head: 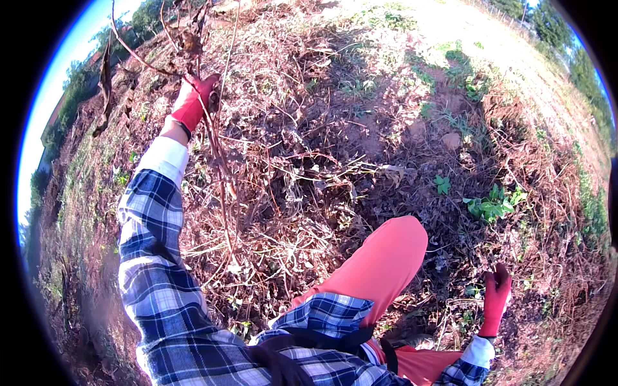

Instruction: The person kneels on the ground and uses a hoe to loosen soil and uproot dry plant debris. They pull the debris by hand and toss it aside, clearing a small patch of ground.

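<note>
My left hand (195, 99), in a red glove, is closed around several dry plant stems (219, 169). The stems run from the ground litter up past the hand, where shrivelled brown leaves (190, 41) hang on them. Part of the grip is hidden behind the stems and fingers. Down at the lower right, my right hand (497, 292) is also gloved in red. Its fingers are bent and a little apart, with nothing visible in them. Below that hand lies ground covered in dry vines.
Tangled dry vines and leaves (299, 193) cover the slope. Green leafy plants (492, 205) grow at the right, and a stone (451, 141) lies farther up. My bent knee (403, 236) juts into the middle. Trees (550, 24) line the far edge.
</note>
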### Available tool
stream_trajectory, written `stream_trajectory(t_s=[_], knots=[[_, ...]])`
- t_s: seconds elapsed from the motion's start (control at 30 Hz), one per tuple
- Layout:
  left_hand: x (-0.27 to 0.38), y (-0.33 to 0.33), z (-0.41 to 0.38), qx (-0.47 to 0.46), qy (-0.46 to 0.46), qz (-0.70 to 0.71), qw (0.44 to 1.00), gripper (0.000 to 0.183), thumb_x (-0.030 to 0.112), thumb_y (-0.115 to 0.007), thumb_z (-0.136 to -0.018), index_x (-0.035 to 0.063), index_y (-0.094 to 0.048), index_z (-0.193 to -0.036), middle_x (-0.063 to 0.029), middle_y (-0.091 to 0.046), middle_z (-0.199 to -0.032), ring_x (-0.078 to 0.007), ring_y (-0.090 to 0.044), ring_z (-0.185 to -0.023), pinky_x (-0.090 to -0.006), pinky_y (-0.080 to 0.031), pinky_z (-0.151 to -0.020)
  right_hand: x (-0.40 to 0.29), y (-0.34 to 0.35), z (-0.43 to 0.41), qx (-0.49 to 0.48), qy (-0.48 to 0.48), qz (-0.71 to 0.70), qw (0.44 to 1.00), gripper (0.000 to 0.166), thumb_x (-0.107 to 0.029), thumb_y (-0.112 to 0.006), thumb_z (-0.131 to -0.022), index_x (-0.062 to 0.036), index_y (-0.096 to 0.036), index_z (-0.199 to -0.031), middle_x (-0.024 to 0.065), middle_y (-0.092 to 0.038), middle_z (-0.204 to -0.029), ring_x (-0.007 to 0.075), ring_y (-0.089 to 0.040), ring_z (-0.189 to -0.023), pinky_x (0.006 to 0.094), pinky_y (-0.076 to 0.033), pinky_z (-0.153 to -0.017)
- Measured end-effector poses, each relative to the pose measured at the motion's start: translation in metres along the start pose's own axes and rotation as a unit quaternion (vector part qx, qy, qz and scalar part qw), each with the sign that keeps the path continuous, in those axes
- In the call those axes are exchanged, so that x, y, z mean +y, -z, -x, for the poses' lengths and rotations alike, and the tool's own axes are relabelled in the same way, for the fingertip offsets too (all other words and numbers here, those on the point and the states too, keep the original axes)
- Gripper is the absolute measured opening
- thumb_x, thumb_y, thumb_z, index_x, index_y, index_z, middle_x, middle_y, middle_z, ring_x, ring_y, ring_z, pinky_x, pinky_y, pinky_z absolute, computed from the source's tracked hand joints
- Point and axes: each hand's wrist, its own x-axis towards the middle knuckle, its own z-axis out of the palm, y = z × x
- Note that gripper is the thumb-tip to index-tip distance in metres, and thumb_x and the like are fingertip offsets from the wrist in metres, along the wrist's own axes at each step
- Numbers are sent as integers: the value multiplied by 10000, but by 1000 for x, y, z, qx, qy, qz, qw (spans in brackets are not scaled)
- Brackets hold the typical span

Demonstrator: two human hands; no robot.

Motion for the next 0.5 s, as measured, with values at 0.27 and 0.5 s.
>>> stream_trajectory(t_s=[0.27, 0.5], knots=[[-94, -233, 129, -105, 228, -280, 926, 950, 594, -469, -790, 10, -22, -1393, -311, -199, -1377, -398, -551, -1012, -457, -429, -870, 6, -32, -6, -59, -23, 95, 994, 359, -117, -615, -778, -3, -544, -1111, 100, -575, -1043, 175, -579, -855, 282, -467, -739], [-75, -280, 123, -124, 222, -318, 913, 951, 599, -490, -777, 52, -34, -1407, -258, -125, -1431, -411, -432, -1142, -434, -382, -939, 29, -20, 17, -37, -119, 149, 981, 379, -162, -619, -800, 3, -530, -1130, 134, -607, -1043, 176, -591, -876, 306, -469, -754]])
